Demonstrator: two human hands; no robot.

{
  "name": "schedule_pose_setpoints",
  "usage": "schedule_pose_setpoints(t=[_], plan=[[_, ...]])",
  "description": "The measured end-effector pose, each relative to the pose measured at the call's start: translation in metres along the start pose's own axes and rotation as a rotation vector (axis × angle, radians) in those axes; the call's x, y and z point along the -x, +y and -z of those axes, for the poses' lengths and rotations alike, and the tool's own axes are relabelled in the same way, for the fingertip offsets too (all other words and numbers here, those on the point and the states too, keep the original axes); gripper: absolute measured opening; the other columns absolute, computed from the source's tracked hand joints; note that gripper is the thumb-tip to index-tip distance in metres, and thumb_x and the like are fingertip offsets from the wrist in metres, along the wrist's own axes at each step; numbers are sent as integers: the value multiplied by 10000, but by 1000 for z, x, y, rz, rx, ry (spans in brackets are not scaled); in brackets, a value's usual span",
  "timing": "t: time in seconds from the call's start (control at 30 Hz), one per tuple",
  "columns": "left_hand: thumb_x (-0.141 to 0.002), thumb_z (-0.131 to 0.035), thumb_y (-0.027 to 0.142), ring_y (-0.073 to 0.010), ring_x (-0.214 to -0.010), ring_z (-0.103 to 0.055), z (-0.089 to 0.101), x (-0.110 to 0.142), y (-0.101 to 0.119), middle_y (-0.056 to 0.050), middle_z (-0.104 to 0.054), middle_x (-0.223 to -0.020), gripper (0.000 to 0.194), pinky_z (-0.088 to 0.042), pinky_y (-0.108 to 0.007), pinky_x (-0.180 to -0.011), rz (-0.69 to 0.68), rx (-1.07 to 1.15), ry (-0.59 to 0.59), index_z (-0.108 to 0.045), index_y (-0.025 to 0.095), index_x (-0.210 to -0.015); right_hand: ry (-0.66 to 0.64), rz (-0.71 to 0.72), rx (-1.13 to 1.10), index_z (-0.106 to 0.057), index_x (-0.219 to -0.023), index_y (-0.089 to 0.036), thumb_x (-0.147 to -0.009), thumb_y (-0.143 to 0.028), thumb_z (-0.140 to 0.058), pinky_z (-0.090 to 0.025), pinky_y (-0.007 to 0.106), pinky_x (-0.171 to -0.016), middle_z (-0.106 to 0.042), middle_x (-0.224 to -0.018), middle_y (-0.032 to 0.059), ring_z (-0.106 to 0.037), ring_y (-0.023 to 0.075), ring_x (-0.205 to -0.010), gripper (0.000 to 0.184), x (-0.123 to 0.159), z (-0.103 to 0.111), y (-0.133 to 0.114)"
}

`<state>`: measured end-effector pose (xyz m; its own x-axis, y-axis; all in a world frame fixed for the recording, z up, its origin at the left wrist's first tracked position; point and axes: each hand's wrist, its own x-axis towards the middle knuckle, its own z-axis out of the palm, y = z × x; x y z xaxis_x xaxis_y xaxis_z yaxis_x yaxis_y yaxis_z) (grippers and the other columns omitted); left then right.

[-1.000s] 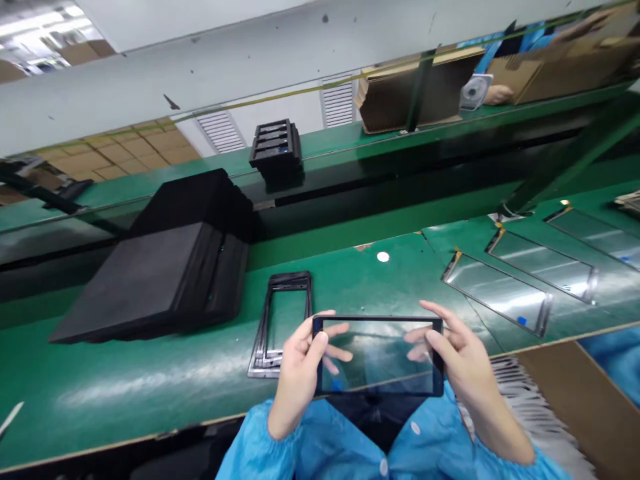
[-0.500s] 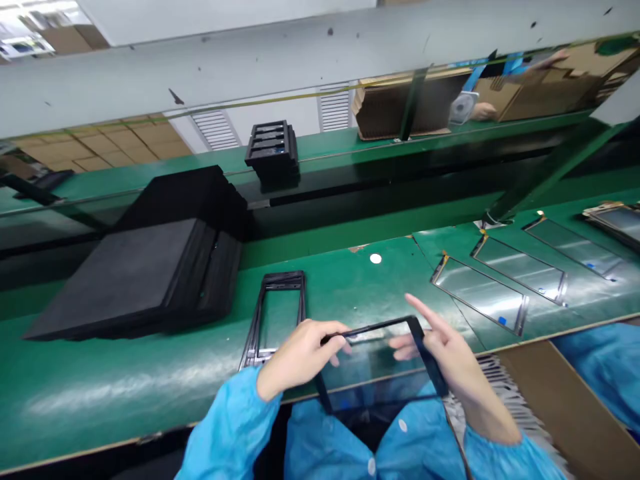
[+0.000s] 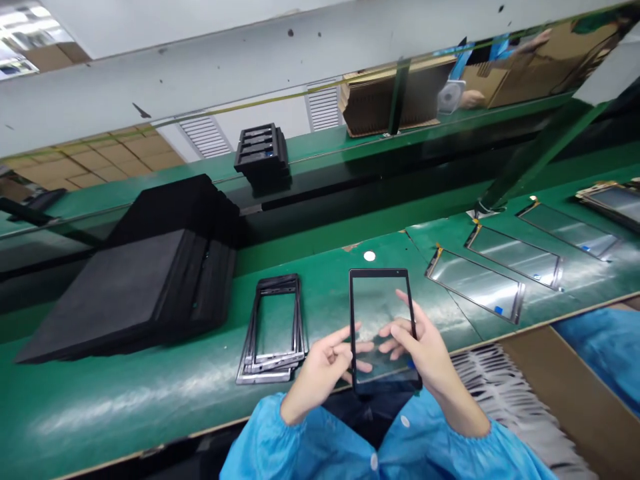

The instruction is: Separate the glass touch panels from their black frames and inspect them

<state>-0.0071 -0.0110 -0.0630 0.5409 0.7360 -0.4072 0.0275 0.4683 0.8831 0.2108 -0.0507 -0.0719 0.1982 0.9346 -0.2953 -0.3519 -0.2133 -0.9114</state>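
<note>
Just now, the black-bordered glass panel (image 3: 381,303) has been turned lengthwise, presenting its full face. To the right of the black frames (image 3: 277,285) on the table (image 3: 125,393), it is grasped along opposite long edges by the left hand (image 3: 320,370) and right hand (image 3: 431,350); farther right of the frames, glass panes (image 3: 475,280) are laid.

Blue sleeves (image 3: 265,433), pale round buttons (image 3: 374,460).

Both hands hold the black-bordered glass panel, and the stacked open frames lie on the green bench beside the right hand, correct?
Not quite: in the head view, the stacked open frames lie beside the left hand, not the right hand. They are on the green bench, and both hands hold the black-bordered glass panel.
</note>
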Motion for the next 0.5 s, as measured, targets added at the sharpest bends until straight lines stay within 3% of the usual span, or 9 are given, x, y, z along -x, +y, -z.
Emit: schedule_pose_setpoints(t=[0.2, 0.37, 0.5], plan=[[-891, -783, 506, -306, -963, -814, 5, 0, -9, -242, -744, -1303, 730, -586, -254, -637, -14, 19, -49, -575, 197, -1520, 10, 22, -7, -224, -1650, -206, -865, -489, -816, -578, 263, -540, -806, -851, 45, -784, 221, -647, 1023, 6, 0, -4], [-854, -846, 415, -330, -1157, -758, 6, 4, -10, -252, -645, -1455, 906, -578, -344, -900, -7, 100, -197, -411, 252, -1632, 37, 33, -86, -256, -1638, -191, -852, -465, -834, -620, 293, -581, -799, -834, 32, -773, 211, -630, 1013, 3, -1, 1], [-834, -865, 390, -329, -1118, -776, 9, 5, -14, -250, -657, -1441, 923, -554, -253, -772, -19, 122, -190, -412, 282, -1631, 42, 15, -140, -273, -1638, -206, -851, -450, -841, -625, 275, -576, -796, -835, 21, -771, 197, -631, 1002, 0, -2, 6]])
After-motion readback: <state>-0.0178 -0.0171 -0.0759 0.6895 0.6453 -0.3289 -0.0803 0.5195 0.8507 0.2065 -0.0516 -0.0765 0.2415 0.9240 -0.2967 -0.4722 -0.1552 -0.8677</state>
